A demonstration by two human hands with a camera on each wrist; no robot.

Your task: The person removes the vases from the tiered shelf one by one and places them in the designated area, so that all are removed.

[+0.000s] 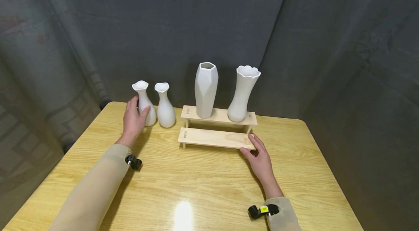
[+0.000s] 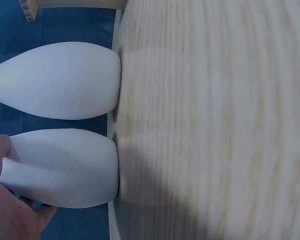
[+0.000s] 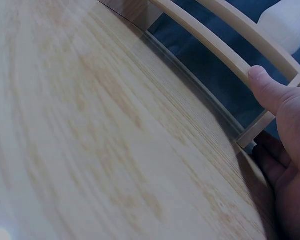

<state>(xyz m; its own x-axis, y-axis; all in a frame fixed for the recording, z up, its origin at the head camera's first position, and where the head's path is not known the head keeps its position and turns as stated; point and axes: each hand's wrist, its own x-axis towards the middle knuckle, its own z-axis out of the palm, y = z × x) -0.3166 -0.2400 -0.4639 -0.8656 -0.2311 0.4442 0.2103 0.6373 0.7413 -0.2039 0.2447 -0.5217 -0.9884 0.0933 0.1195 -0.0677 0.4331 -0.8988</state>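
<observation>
A white bottle-shaped vase with a wavy mouth (image 1: 144, 100) stands upright on the table at the left. My left hand (image 1: 132, 123) grips its body, thumb on the near right side and fingers around the left. In the left wrist view that vase (image 2: 65, 170) has its base on the tabletop. A matching vase (image 1: 166, 112) stands just right of it, untouched. My right hand (image 1: 262, 160) holds the right end of a two-step wooden stand (image 1: 212, 137). Its thumb lies on the lower step's front edge, and its other fingers reach round the end, partly hidden in the right wrist view.
On the stand's upper step are a tall faceted white vase (image 1: 206, 91) at left and a white vase with a scalloped rim (image 1: 241, 94) at right. Behind the wooden table (image 1: 157, 187) hangs a dark grey curtain (image 1: 170, 23).
</observation>
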